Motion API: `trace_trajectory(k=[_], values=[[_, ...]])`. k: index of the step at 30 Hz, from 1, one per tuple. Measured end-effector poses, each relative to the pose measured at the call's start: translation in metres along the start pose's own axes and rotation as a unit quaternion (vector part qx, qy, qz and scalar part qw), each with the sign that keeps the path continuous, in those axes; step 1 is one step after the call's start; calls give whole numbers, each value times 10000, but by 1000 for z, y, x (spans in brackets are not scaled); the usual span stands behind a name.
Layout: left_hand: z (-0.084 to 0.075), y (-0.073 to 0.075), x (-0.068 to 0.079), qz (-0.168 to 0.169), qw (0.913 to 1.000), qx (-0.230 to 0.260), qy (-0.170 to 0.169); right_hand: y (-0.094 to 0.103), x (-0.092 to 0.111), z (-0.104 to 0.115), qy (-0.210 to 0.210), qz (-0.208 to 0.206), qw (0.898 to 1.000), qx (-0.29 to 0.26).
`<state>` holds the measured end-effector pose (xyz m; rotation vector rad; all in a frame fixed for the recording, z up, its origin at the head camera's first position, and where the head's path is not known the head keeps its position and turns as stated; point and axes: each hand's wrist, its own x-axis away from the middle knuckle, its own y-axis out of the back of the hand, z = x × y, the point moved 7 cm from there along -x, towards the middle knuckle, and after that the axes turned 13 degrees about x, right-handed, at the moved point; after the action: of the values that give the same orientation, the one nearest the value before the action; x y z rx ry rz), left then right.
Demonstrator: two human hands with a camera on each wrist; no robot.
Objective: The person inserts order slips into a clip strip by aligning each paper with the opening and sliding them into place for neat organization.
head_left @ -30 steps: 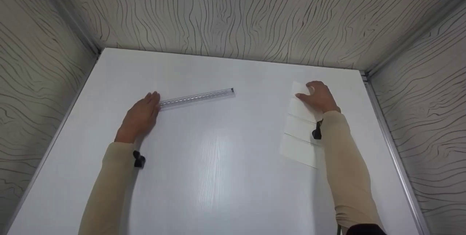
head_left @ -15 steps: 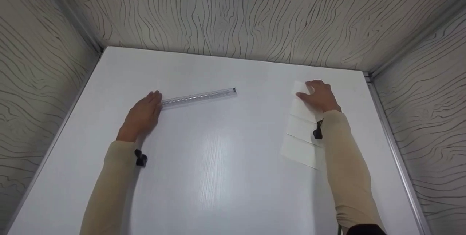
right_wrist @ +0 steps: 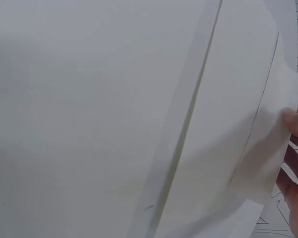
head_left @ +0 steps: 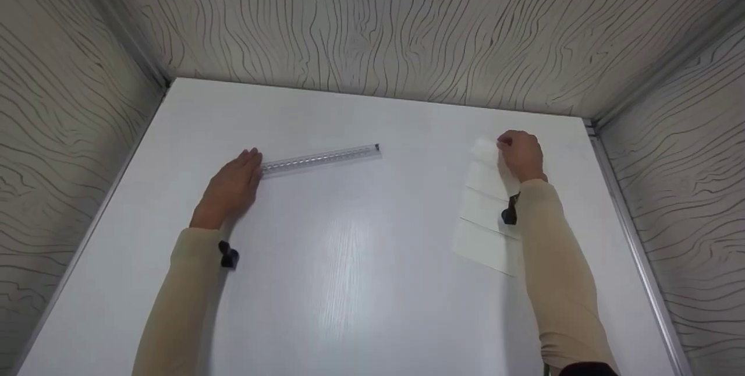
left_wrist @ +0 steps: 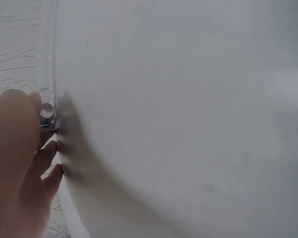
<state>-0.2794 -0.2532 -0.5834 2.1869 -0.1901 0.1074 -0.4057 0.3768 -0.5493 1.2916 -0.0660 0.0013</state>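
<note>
My left hand [head_left: 231,185] rests at the left end of a clear plastic ruler [head_left: 320,159], which lies slanted on the white table. The left wrist view shows the thumb and forefinger at the tip of the ruler [left_wrist: 46,59], pinching it; the other fingertips touch the table. At the right, white paper [head_left: 488,208] lies in a column of overlapping pieces with thin edge lines. My right hand [head_left: 522,155] pinches the far end of the paper with thumb and fingers. In the right wrist view, the thumb lies on the bent paper [right_wrist: 260,134] while fingers show beyond its edge.
The white table [head_left: 349,283] has its back edge against a wood-grain patterned panel [head_left: 361,21]. Similar panels stand at the left [head_left: 52,131] and right [head_left: 698,201], with metal rails [head_left: 640,259] along the corners and sides.
My right hand has drawn its thumb and fingers together from a wider spread and pinches the paper's far end. The left hand and ruler stay nearly in place.
</note>
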Motion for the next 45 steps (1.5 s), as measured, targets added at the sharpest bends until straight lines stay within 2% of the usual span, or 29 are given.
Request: trace_trajectory(k=[7, 14, 19, 25, 31, 40, 45], values=[[0, -3, 3, 82, 9999, 47, 56, 25, 5, 3, -62, -28, 9994, 331], [-1, 0, 3, 42, 10000, 89, -15, 57, 10, 16, -70, -205, 9997, 70], [0, 1, 5, 42, 9999, 120, -5, 66, 12, 22, 32, -426, 9991, -55], [4, 0, 7, 142, 9998, 164, -21, 71, 16, 26, -22, -545, 9981, -291], [5, -1, 2, 112, 9999, 102, -18, 70, 20, 29, -126, -509, 9966, -634], [4, 0, 4, 104, 9995, 284, 124, 58, 23, 42, -490, 50, 9893, -1373], [5, 0, 4, 83, 9994, 319, 100, 50, 27, 51, -573, 203, 9845, -1644]])
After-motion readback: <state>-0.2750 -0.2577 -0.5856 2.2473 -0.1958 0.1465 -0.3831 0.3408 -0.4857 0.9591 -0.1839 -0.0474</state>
